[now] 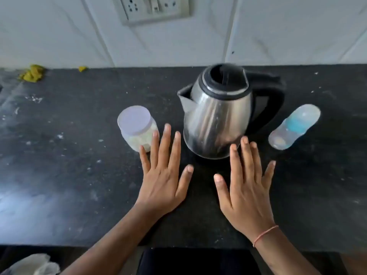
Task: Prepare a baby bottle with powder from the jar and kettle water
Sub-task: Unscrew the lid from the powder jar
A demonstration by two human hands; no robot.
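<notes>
A steel kettle (pixel 216 118) with a black lid rim and handle stands in the middle of the dark counter (pixel 69 155). Left of it stands a clear jar (pixel 136 127) of pale powder under a white lid. To the kettle's right is a clear baby bottle (pixel 294 127) with a blue ring and a cap on. My left hand (pixel 163 175) lies flat with straight, spread fingers just in front of the jar. My right hand (pixel 245 183) is spread the same way in front of the kettle. Neither hand holds anything.
A white tiled wall with a socket plate (pixel 153 7) rises behind the counter. Yellow scraps (pixel 32 73) lie at the back left. White specks dot the counter. A crumpled plastic bag (pixel 33 263) shows below the front edge at the lower left.
</notes>
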